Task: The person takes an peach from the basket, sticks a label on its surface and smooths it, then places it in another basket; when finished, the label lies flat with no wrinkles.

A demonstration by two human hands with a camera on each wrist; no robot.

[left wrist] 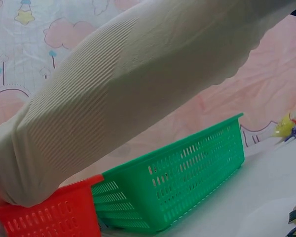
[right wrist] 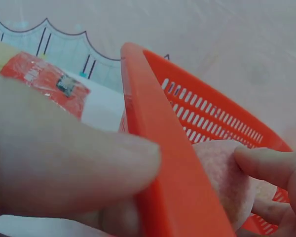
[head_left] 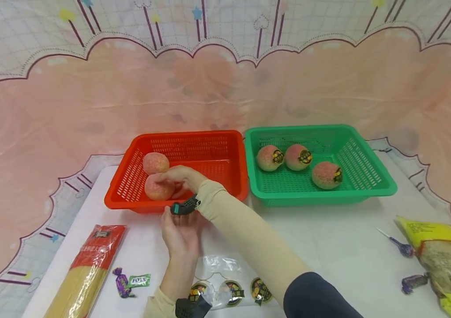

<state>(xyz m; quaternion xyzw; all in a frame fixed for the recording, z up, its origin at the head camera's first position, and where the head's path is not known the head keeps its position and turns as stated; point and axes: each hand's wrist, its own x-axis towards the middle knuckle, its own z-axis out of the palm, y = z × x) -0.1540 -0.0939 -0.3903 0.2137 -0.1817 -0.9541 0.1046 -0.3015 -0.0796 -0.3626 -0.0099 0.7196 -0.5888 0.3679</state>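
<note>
A patterned cloth (head_left: 225, 97) is seen behind a white table (head_left: 309, 247). Three peaches (head_left: 268, 159) are held in the green basket (head_left: 309, 195); beside it, two are contained in the red basket (head_left: 217, 170). The left hand (head_left: 185, 238) is placed by its rim (head_left: 130, 205); whether anything is gripped cannot be told. Between the right hand's (head_left: 186, 176) fingers and thumb, the nearer peach (head_left: 157, 189) there is grasped.

A black wrist camera (head_left: 185, 206) hides part of the left hand (head_left: 183, 240); the right hand (head_left: 183, 177) covers some of a peach (head_left: 156, 189); the noodle packet (head_left: 84, 271) leaves the head view's bottom.
</note>
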